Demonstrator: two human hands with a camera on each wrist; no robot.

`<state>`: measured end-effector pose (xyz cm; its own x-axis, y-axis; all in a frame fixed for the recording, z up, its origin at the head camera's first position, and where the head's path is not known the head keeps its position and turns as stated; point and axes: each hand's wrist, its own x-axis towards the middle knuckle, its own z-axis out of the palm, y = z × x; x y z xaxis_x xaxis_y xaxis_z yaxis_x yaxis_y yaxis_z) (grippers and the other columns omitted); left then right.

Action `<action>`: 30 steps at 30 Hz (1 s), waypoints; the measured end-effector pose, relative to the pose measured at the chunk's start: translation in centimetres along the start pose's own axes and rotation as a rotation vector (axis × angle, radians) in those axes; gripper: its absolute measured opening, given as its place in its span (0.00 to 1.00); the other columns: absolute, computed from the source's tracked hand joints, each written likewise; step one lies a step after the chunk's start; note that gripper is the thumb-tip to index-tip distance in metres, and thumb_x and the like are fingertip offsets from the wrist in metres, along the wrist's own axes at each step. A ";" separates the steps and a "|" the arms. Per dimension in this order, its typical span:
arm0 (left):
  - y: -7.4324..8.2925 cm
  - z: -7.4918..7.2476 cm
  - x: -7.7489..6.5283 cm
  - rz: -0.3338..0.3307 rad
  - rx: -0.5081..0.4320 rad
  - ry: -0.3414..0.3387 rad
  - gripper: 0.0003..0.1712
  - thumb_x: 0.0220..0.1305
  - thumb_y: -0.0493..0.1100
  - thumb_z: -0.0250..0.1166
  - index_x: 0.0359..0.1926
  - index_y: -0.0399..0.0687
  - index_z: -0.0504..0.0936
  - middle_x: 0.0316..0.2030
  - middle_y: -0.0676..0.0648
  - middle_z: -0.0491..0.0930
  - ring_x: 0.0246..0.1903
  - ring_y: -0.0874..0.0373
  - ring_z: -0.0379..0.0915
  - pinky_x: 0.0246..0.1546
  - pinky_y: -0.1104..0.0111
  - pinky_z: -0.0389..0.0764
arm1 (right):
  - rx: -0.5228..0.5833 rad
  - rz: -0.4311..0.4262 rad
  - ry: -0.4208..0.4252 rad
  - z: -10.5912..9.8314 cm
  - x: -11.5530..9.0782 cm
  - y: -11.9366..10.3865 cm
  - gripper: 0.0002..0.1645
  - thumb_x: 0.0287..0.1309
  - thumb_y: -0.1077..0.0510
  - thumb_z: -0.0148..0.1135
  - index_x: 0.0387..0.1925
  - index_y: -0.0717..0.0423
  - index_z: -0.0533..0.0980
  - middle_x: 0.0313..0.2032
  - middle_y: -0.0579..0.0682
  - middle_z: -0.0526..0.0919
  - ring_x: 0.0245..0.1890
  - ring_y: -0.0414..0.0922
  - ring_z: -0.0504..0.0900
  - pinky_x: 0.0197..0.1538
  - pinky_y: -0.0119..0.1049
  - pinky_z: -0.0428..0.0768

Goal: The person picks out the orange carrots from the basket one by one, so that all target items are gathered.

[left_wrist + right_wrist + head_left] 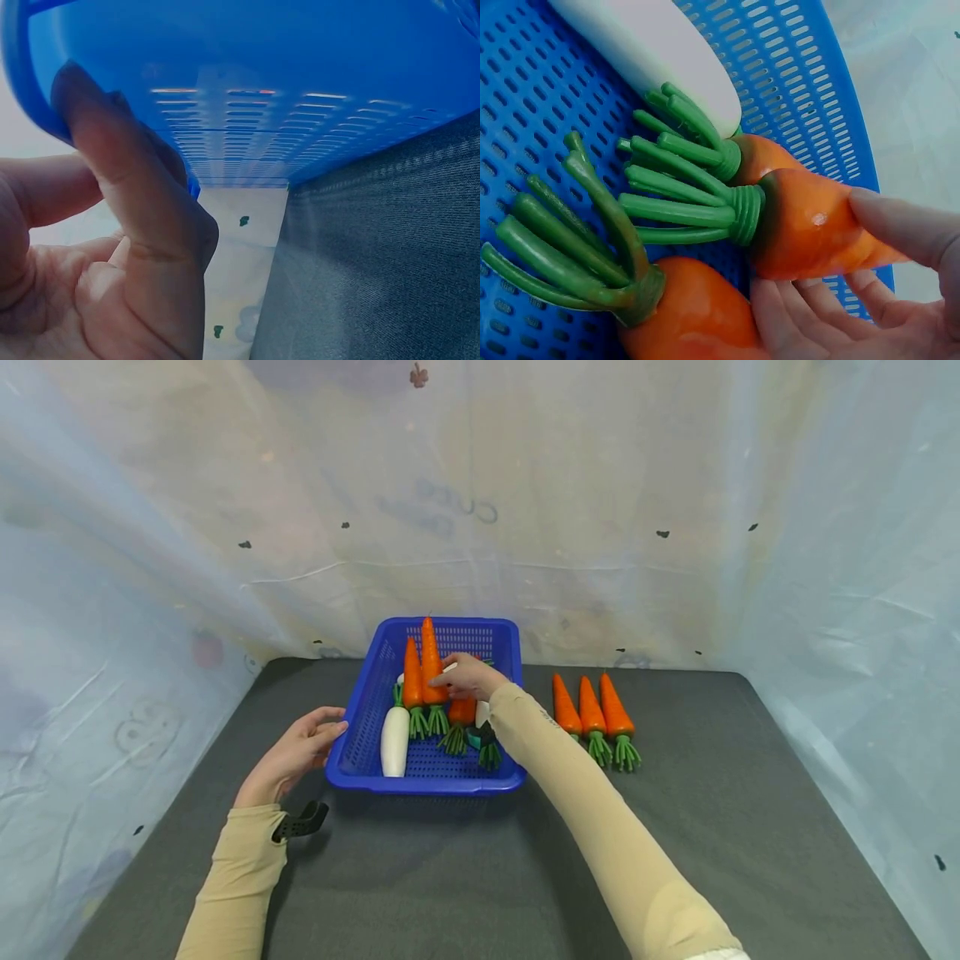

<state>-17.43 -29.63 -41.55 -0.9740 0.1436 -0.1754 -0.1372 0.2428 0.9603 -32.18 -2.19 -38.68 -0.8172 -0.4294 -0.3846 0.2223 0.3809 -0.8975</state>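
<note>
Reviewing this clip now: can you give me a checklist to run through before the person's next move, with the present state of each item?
1. Left grip on the left rim of the blue basket: ok.
2. Right grip holding a carrot inside the basket: ok.
3. Held carrot lifted off the basket floor: cannot tell.
4. White radish at the basket's left side unobstructed in the head view: ok.
5. Basket contents fully visible in the head view: not ok; the right hand and right sleeve hide part.
6. All carrots inside the basket: not ok; three carrots lie on the table to its right.
</note>
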 end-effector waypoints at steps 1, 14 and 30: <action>0.0 0.0 0.0 0.000 0.000 0.001 0.34 0.72 0.51 0.53 0.69 0.39 0.54 0.47 0.41 0.80 0.37 0.55 0.81 0.37 0.62 0.80 | 0.001 0.000 0.002 0.0 -0.1 0.0 0.34 0.59 0.59 0.66 0.64 0.57 0.62 0.52 0.58 0.72 0.45 0.51 0.76 0.55 0.44 0.74; 0.0 -0.2 0.1 -0.002 0.003 0.009 0.34 0.72 0.52 0.53 0.69 0.38 0.54 0.47 0.40 0.79 0.37 0.54 0.81 0.38 0.62 0.80 | 0.100 -0.069 0.023 -2.3 -1.5 -1.5 0.34 0.62 0.59 0.63 0.66 0.57 0.59 0.55 0.60 0.71 0.51 0.54 0.77 0.56 0.48 0.73; -0.1 -0.2 0.4 0.000 0.013 0.009 0.33 0.72 0.52 0.53 0.68 0.39 0.55 0.46 0.40 0.80 0.36 0.54 0.81 0.37 0.62 0.80 | 0.275 -0.147 -0.004 -8.1 -5.5 -1.8 0.38 0.64 0.60 0.61 0.70 0.56 0.54 0.58 0.62 0.70 0.56 0.59 0.73 0.57 0.50 0.71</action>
<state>-17.80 -29.79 -41.70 -0.9756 0.1345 -0.1736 -0.1351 0.2557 0.9573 -32.41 6.14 -33.24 -0.8493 -0.4669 -0.2464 0.2377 0.0784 -0.9682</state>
